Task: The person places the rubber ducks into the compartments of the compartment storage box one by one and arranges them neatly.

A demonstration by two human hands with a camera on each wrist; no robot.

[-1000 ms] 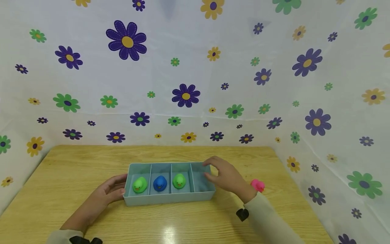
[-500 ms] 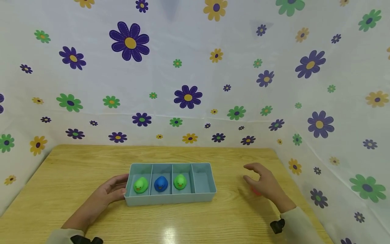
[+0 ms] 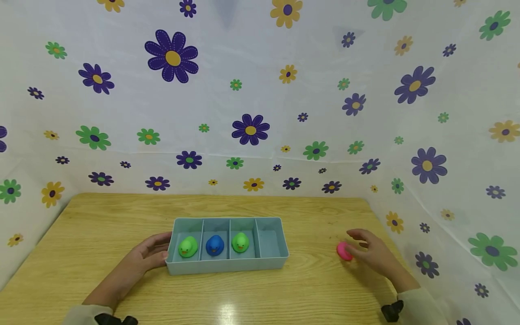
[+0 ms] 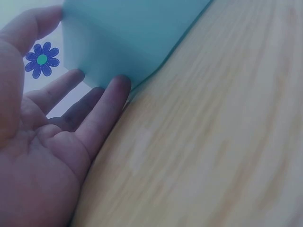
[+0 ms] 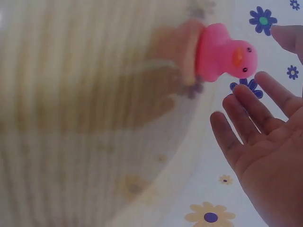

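My left hand (image 3: 140, 259) touches the left end of a light blue divided box (image 3: 227, 266) with its fingertips; the left wrist view shows the fingers against the end wall (image 4: 128, 38). A green toy duck (image 3: 188, 247), a blue duck (image 3: 214, 246) and another green duck (image 3: 240, 243) sit in separate compartments, left to right. The rightmost compartment (image 3: 271, 243) holds nothing. On the table to the right is a pink toy duck (image 3: 342, 251). My right hand (image 3: 378, 255) is at it, with thumb and fingers spread and apart from the duck (image 5: 218, 54) in the right wrist view.
The wooden table (image 3: 308, 289) meets a flower-patterned white cloth (image 3: 260, 99) along its back. More of that cloth hangs along the right side, close beyond my right hand.
My right hand has moved from the box's rightmost compartment over to the pink duck on the right and come lower. My left hand, the box and its ducks have stayed put.
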